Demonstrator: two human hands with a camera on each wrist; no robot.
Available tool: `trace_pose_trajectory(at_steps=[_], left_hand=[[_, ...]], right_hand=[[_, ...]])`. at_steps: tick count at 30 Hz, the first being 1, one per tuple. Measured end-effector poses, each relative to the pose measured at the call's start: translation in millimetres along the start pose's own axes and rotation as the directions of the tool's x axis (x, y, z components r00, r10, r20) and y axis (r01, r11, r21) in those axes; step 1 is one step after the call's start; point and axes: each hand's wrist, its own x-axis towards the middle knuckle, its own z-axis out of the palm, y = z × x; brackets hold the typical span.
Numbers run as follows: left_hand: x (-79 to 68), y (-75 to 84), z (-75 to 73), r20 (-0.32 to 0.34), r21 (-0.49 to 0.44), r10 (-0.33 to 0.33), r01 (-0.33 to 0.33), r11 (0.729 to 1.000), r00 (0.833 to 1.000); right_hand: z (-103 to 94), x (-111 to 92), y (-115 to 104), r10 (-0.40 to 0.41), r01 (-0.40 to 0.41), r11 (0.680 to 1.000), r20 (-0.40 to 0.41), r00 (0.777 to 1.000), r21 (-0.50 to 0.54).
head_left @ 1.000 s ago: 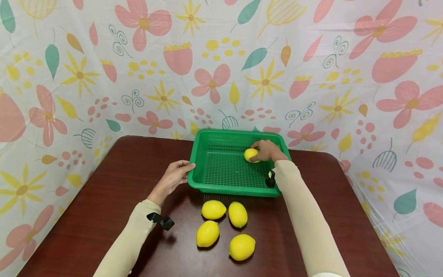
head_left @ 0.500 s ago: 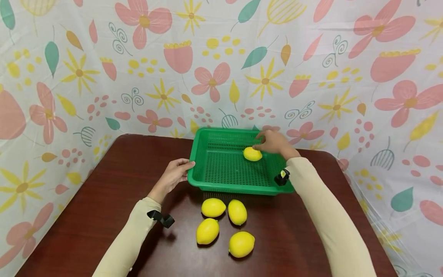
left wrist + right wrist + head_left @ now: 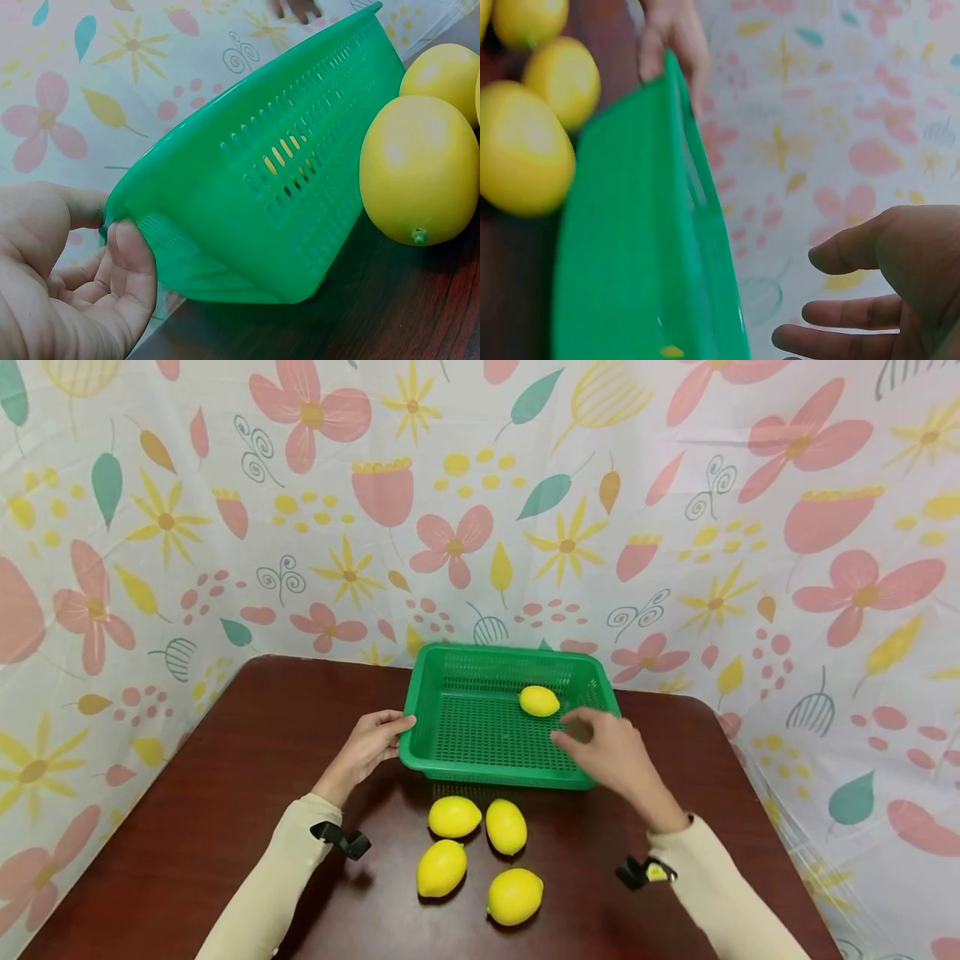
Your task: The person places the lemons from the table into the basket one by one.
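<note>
A green plastic basket [image 3: 495,777] with slotted sides stands on the table, and a lemon [image 3: 539,701] lies inside it toward the back right. My left hand [image 3: 367,747] pinches the basket's left rim between thumb and fingers; the left wrist view shows this grip [image 3: 112,255] up close. Above the basket's front right corner hovers my right hand [image 3: 611,756], fingers loosely bent and holding nothing. In the right wrist view its thumb and fingers [image 3: 847,311] are spread apart. In front of the basket lie several lemons, among them a front right one [image 3: 515,897].
The dark reddish-brown table [image 3: 225,777] carries everything. Behind it hangs a white sheet [image 3: 465,468] printed with flowers and leaves. Black straps with small mounts [image 3: 341,839] sit on both sleeved wrists.
My right hand has let go of the lemon inside the basket and drawn back toward the front right. My left hand has kept its grip on the rim.
</note>
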Motion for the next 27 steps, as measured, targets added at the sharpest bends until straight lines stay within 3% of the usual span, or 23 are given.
trace_pose_trajectory(at_steps=[5,10,17,27], left_hand=[[-0.2,-3.9,-1.8,0.011,-0.014,-0.009,0.009,1.0,1.0],[1.4,-4.3,-2.1,0.0,-0.001,-0.006,0.006,1.0,1.0],[2.0,-0.4,-0.3,-0.01,-0.004,-0.003,0.003,1.0,1.0],[2.5,-1.9,-0.2,-0.013,0.007,-0.006,0.007,1.0,1.0]], right_hand=[[23.3,-45,-8,-0.053,0.054,0.998,-0.06,0.997,0.021],[45.4,-76,-12,-0.052,0.055,0.998,-0.095,0.994,0.03],[65.3,-103,-16,-0.056,0.055,0.998,0.017,0.998,0.038],[81.5,-124,-14,-0.179,0.179,0.984,0.154,0.972,0.014]])
